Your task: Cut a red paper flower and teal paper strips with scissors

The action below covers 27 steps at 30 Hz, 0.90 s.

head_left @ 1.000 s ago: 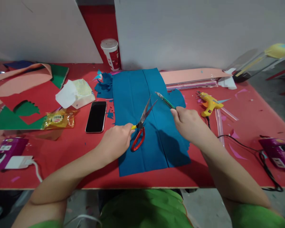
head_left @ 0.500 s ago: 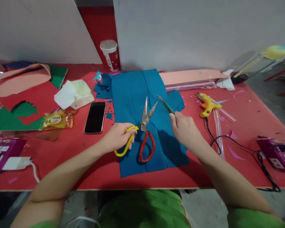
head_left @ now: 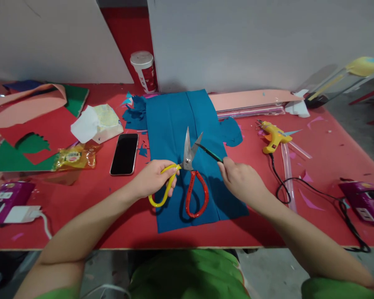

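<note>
My left hand [head_left: 151, 180] is closed around the yellow handle of a pair of scissors [head_left: 189, 178], whose red handle lies free and whose blades stand apart, tips pointing away from me. My right hand [head_left: 240, 179] pinches a thin green pencil [head_left: 209, 153], its tip touching the right blade. Both hands are over a blue sheet [head_left: 187, 158] lying flat on the red table [head_left: 318, 166].
A black phone [head_left: 125, 153], a tissue pack [head_left: 96, 123] and a yellow snack packet [head_left: 75, 157] lie to the left. A paper cup [head_left: 144, 71] stands at the back. A yellow glue gun [head_left: 274, 136] with a black cord lies to the right. Purple devices [head_left: 363, 201] sit at both edges.
The scissors have turned flat, so both handles now show, and the blades have spread. My right hand has drawn nearer and brought the pencil tip left to the right blade.
</note>
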Each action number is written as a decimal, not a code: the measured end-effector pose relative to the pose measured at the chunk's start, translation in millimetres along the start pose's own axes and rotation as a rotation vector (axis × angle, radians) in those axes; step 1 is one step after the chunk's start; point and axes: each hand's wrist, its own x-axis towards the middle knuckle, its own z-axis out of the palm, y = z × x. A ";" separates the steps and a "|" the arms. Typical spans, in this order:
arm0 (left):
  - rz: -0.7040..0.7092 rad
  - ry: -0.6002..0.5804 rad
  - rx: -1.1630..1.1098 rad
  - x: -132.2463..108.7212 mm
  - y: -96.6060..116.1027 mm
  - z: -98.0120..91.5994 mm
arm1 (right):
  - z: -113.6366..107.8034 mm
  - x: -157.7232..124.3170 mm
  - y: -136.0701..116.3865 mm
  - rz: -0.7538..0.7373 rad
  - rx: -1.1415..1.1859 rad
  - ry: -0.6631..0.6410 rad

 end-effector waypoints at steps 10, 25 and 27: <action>0.001 0.007 0.026 2.0 -2.1 0.3 | 1.8 -1.9 0.3 -0.023 -0.004 -0.049; -0.035 -0.117 0.094 0.8 -0.7 -4.0 | 0.2 6.5 14.6 -0.202 0.036 -0.024; -0.036 -0.127 0.104 0.6 -0.7 -4.2 | 1.4 6.2 13.7 -0.190 0.021 -0.003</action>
